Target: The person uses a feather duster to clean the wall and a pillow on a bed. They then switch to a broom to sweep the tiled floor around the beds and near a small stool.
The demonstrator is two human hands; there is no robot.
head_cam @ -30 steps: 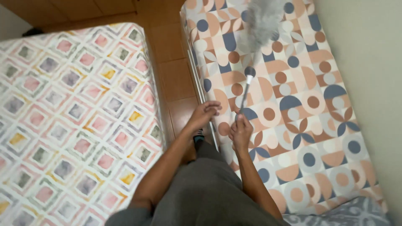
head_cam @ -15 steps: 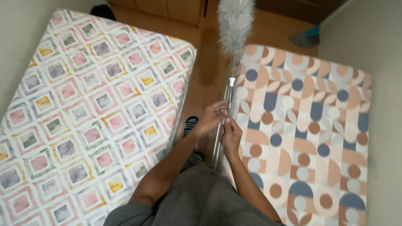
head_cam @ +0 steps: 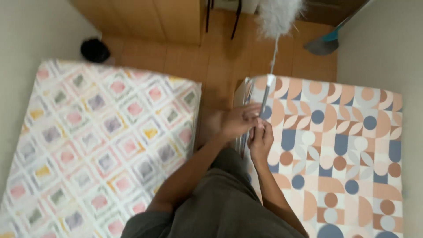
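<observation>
Both hands, left hand (head_cam: 238, 121) and right hand (head_cam: 261, 140), clamped the slim grey duster pole (head_cam: 265, 99), fluffy grey-white head (head_cam: 277, 15) raised over wooden floor (head_cam: 220, 61); firm close grip judged best.

Soft, even indoor light with a warm cast, no glare and only faint shadows on the wooden floor (head_cam: 220, 66). The whole view is slightly motion-blurred; both bed covers' patterns look smeared, and the feathery duster head (head_cam: 278, 15) is fuzzy.
</observation>
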